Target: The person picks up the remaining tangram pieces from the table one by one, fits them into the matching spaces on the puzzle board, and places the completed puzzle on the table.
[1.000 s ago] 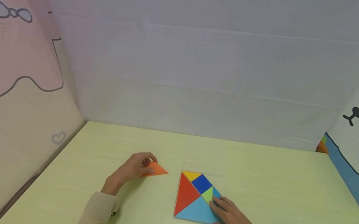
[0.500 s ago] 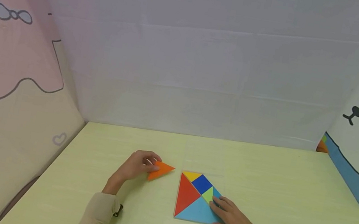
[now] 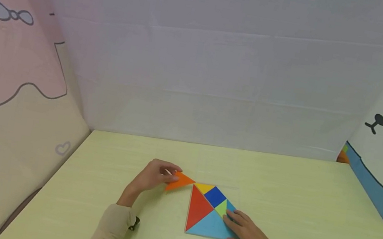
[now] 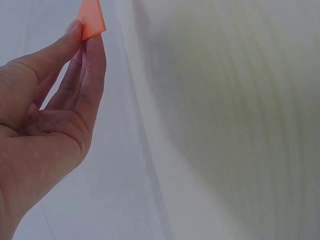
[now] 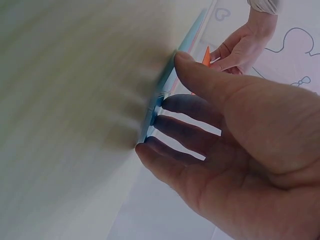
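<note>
My left hand (image 3: 155,175) pinches an orange triangle (image 3: 184,181), a flat tangram piece, between thumb and fingertips. Its pointed tip meets the top left corner of the tangram puzzle (image 3: 210,222) in the head view. The left wrist view shows part of the orange triangle (image 4: 91,21) in the fingertips. My right hand (image 3: 252,235) rests on the puzzle's right side, fingers extended over the pieces and thumb at the near edge. Visible there are a red triangle (image 3: 198,209), a light blue triangle, a blue square (image 3: 215,196), a yellow triangle (image 3: 204,188) and a light green piece (image 3: 222,208).
The puzzle lies on a pale yellow-green table (image 3: 299,205). A white sheet (image 3: 199,74) rises behind the far edge. Cartoon-printed curtains (image 3: 13,140) stand at the left and right sides.
My left hand has moved right with the orange triangle, turning it and bringing its tip to the puzzle's corner. The right hand has stayed in place.
</note>
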A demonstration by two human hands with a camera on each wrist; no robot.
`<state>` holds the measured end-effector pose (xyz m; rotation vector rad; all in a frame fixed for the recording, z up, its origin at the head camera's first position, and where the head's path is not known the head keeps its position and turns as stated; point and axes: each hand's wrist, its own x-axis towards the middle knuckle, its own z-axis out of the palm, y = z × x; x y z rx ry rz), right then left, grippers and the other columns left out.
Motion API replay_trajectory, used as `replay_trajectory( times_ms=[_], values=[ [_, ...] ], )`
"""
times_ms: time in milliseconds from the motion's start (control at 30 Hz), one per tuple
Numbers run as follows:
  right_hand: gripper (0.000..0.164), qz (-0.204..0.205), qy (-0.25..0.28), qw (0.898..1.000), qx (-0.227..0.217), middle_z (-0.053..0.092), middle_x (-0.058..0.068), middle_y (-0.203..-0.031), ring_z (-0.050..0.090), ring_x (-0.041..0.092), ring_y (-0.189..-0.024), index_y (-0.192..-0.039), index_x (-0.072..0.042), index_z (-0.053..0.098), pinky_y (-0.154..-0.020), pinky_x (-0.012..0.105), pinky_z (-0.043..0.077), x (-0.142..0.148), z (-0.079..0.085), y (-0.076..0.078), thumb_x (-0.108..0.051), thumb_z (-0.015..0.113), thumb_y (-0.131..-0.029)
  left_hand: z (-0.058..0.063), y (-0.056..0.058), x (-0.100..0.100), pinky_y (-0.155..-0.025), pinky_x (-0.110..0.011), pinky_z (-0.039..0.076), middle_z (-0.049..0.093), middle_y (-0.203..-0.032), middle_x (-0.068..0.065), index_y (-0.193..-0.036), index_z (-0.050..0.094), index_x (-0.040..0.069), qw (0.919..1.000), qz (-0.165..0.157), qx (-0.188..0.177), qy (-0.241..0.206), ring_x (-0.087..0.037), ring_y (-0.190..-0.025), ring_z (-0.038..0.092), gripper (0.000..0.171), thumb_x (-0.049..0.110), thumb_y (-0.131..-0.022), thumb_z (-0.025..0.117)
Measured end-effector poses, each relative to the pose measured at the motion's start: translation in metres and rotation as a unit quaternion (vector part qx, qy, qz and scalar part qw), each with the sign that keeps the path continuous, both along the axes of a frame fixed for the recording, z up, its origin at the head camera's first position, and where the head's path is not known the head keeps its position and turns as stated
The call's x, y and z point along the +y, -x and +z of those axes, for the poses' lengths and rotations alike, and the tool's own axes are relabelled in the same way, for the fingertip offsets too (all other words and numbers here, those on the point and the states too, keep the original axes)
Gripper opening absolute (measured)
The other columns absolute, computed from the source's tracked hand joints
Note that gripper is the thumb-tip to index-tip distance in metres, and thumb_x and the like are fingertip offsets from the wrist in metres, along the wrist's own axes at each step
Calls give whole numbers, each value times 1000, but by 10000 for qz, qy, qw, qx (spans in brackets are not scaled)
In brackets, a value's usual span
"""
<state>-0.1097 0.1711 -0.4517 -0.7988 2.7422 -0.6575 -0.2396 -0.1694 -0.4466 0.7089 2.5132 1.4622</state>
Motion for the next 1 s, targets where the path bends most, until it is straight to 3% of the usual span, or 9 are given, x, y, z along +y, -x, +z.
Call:
replay_trajectory(
  times_ms=[367, 600, 833, 1000],
  values=[
    [55, 7, -22, 10000, -15, 52, 19, -149, 44, 44, -139, -145, 0, 56, -106, 58, 44, -1, 1, 1, -27, 70, -99, 0, 5, 23, -70, -35, 62, 74, -102, -13, -116, 76, 2, 9999, -110, -66, -21, -24, -77, 72, 23, 5, -94, 74],
    [55, -20, -74, 10000, -9, 52, 19, -149, 44, 43, -139, -145, 0, 57, -108, 58, 43, -1, 1, 0, -27, 70, -99, 1, 6, 39, -69, -33, 61, 74, -101, -15, -115, 75, -3, 9994, -295, 186, 91, -25, -81, 71, 22, 4, -95, 72],
    [55, -31, -76, 9999, -72, 52, 19, -149, 43, 43, -139, -145, -1, 57, -108, 58, 43, -1, 1, 1, -28, 70, -99, 3, 6, 55, -77, -22, 58, 75, -106, -13, -118, 75, -3, 9980, -416, 375, 285, -25, -91, 70, 22, 5, -97, 70],
    [56, -87, -48, 9998, -173, 52, 19, -149, 43, 43, -140, -145, -1, 57, -108, 59, 43, -1, 1, 1, -29, 70, -99, 2, 9, 66, -81, -22, 56, 76, -106, -11, -116, 76, -1, 9973, -482, 450, 326, -24, -94, 69, 21, 4, -97, 69]
  ],
)
